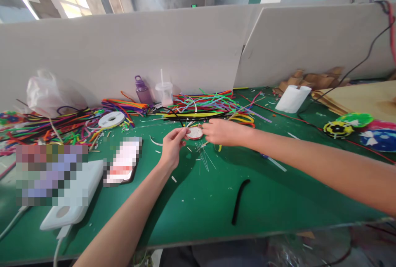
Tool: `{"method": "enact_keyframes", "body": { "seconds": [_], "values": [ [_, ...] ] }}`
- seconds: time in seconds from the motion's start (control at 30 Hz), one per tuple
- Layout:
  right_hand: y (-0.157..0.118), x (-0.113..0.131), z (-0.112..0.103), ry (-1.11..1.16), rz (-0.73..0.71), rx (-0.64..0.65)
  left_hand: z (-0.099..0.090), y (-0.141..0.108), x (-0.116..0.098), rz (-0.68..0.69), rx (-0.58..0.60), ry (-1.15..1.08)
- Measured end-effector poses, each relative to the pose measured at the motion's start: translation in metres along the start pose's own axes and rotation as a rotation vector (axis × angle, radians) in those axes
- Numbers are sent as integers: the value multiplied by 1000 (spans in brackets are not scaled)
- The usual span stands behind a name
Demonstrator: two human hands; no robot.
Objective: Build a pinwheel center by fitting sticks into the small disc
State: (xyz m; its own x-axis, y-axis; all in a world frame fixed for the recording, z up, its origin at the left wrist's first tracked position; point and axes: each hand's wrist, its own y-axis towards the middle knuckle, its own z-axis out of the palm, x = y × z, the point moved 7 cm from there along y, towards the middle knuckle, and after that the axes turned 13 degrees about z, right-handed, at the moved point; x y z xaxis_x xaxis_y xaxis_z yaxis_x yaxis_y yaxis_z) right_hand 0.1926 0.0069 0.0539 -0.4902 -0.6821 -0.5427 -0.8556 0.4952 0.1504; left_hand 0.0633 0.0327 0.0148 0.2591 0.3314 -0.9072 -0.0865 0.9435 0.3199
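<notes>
Between my two hands, just above the green table (198,205), is a small round white disc (194,133) with a reddish rim. My left hand (173,145) pinches its left edge between thumb and fingers. At the disc's right edge, the fingers of my right hand (216,132) are pressed together; whether they grip the rim or something thin is too small to tell. Thin pale wires (204,157) lie on the table just below the disc. Nearer the front edge lies a short black fuzzy stem (239,202).
Colourful fuzzy stems (207,104) are heaped along the back, near a purple bottle (143,90) and a lidded cup (165,93). On the left are a white spool (111,119), a phone (125,159) and a power bank (77,197). A white roll (292,98) stands at right.
</notes>
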Motion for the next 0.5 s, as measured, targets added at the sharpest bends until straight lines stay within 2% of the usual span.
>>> {"method": "enact_keyframes", "body": {
  "seconds": [0.1, 0.17, 0.27, 0.37, 0.5],
  "values": [
    [-3, -18, -3, 110, 153, 122, 1, 0, 5, -94, 25, -70],
    [-10, -29, -4, 303, 281, 140, 0, 0, 8, -140, 27, -114],
    [-26, -41, -3, 733, 484, 87, -1, -1, 9, -165, 17, -119],
    [-47, -50, 6, 1118, 756, -10, 0, -1, 8, -137, 32, -81],
    [-56, -41, 13, 1321, 838, -52, 4, -2, 7, -98, 76, -37]
  ]
}}
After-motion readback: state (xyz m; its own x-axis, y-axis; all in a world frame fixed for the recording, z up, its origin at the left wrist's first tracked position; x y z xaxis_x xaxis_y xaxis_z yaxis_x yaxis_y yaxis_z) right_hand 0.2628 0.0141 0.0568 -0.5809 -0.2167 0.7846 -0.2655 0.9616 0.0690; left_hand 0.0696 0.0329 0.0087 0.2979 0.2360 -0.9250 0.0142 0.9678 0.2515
